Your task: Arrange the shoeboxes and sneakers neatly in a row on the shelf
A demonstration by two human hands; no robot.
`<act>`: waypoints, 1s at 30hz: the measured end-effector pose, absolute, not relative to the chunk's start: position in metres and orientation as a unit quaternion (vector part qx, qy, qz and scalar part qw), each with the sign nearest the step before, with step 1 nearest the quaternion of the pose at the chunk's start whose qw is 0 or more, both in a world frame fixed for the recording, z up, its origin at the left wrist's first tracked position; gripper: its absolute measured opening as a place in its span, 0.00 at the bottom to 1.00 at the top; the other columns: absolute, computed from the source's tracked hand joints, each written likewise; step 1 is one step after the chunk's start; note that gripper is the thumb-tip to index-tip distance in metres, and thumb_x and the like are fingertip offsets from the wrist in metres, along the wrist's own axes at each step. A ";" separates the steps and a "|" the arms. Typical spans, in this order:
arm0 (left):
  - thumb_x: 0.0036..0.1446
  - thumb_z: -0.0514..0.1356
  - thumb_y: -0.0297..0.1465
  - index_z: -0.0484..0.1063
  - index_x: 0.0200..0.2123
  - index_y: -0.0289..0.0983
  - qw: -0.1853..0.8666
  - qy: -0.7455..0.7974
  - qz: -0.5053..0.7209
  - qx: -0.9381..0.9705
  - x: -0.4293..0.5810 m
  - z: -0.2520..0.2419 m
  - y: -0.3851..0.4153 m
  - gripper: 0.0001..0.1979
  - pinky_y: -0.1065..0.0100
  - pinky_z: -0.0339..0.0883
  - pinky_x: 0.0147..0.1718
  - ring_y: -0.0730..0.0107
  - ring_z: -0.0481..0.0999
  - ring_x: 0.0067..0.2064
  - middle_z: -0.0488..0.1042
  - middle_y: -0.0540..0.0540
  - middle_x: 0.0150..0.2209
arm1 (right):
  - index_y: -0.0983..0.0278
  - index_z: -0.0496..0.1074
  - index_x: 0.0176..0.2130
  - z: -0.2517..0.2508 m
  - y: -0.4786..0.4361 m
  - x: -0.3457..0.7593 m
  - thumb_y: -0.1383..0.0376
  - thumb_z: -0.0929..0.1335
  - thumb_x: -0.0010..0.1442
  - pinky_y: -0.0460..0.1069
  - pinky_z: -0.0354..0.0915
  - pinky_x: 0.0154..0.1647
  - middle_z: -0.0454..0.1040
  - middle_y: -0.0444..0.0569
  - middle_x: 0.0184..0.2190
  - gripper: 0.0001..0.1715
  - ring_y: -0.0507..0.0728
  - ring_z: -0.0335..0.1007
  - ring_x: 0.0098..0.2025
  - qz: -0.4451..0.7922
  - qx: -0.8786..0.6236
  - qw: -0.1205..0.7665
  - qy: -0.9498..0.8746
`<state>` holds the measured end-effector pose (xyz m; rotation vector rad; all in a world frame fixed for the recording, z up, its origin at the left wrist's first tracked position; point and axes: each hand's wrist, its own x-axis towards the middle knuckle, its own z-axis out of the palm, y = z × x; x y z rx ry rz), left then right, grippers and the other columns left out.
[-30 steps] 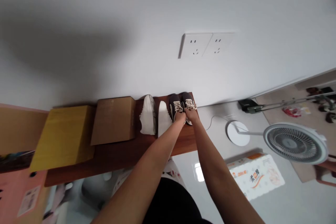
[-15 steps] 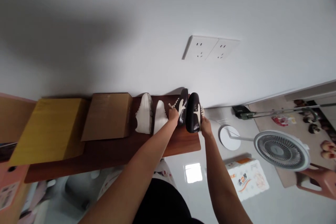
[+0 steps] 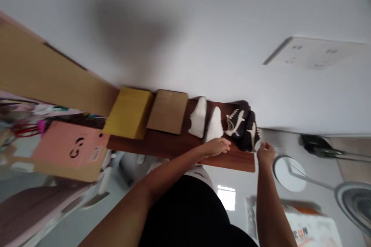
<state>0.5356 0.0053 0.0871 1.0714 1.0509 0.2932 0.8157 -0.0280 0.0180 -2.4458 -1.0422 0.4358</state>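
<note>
A pair of dark sneakers with cream trim, a left one and a right one, stands side by side at the right end of a brown wooden shelf. My right hand is at the heel of the right dark sneaker, its fingers closed on the edge there, somewhat blurred. My left hand hovers above the shelf's front edge, fingers loosely apart and holding nothing. It is nearest to a white sneaker, whose heel it partly hides. Another white sneaker stands to the left.
A brown cardboard box and a yellow box sit on the shelf's left part. Further left is a pink box. A wall socket panel is above right. A fan and a white package stand on the floor.
My view has swung left. The dark sneakers, earlier held in both hands, now rest on the shelf. My left hand has let go and drawn back toward me.
</note>
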 end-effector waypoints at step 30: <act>0.63 0.59 0.37 0.56 0.69 0.38 0.418 0.759 0.273 0.419 -0.020 0.022 0.019 0.33 0.63 0.62 0.62 0.60 0.65 0.67 0.65 0.39 0.67 | 0.75 0.61 0.63 0.040 -0.005 0.218 0.61 0.68 0.61 0.57 0.57 0.68 0.67 0.67 0.61 0.36 0.66 0.61 0.67 0.439 -0.700 0.226 -0.515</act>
